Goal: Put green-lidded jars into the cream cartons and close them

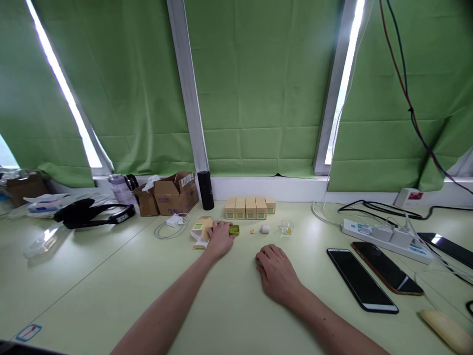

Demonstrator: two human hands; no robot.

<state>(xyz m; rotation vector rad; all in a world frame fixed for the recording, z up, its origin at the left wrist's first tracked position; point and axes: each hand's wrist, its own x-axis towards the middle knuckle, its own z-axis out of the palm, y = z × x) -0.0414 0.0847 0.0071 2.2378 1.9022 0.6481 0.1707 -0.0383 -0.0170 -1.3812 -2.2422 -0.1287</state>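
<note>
My left hand (220, 238) is at the middle of the table, its thumb and index finger against a small green square container (234, 230). Left of its fingers lies an opened cardboard packet (201, 231) with a green label and a white flap. My right hand (276, 271) rests on the table with its fingers curled in, and no object shows in it. Beyond it, in a row, are a tiny yellow piece (252, 231), a small white cylinder (265, 229) and a clear cup (287, 227) with something yellow inside.
Several small kraft boxes (246, 208) stand in a row behind. A black cylinder (205, 190), a cardboard carton (176, 193) and a charger with white cable (174, 220) sit back left. Rightward lie a phone (360, 278), a darker phone (386, 267) and a power strip (388, 240).
</note>
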